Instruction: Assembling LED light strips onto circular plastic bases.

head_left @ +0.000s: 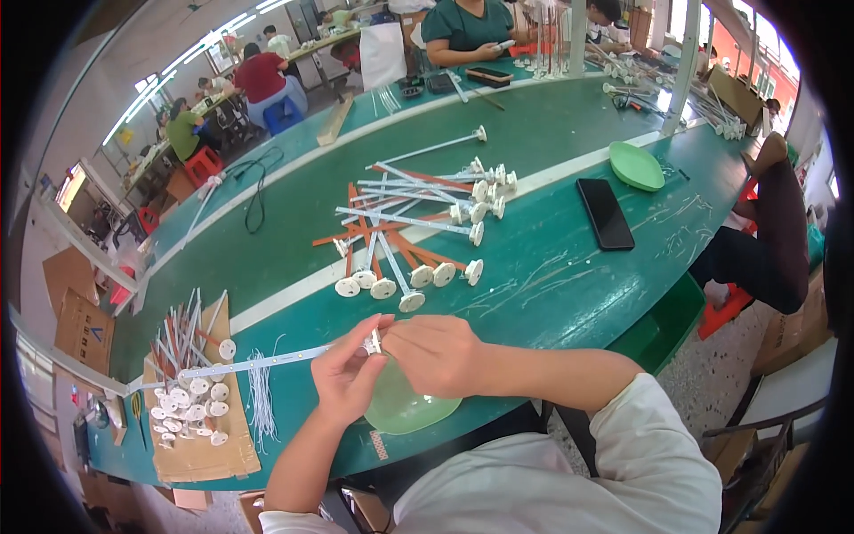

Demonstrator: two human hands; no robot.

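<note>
In front of me, my left hand (342, 378) pinches the cap end of a narrow white LED strip (267, 360), which points left over the table. Its small white round end cap (373, 343) shows between my two hands. Closed against that cap is my right hand (434, 351); whatever its fingertips hold is hidden. Below both hands lies a pale green dish (414, 411), partly covered by them. To the left, a bundle of thin white wires (260, 392) lies beside a cardboard sheet (240, 461) bearing many capped strips (191, 405).
Ahead, a loose pile of white and orange capped strips (405, 214) lies across the green conveyor belt (302, 254) and its pale edge. A black phone (605, 214), a second green dish (636, 166) and loose wires (534, 280) are to the right. A co-worker (467, 36) sits across the belt.
</note>
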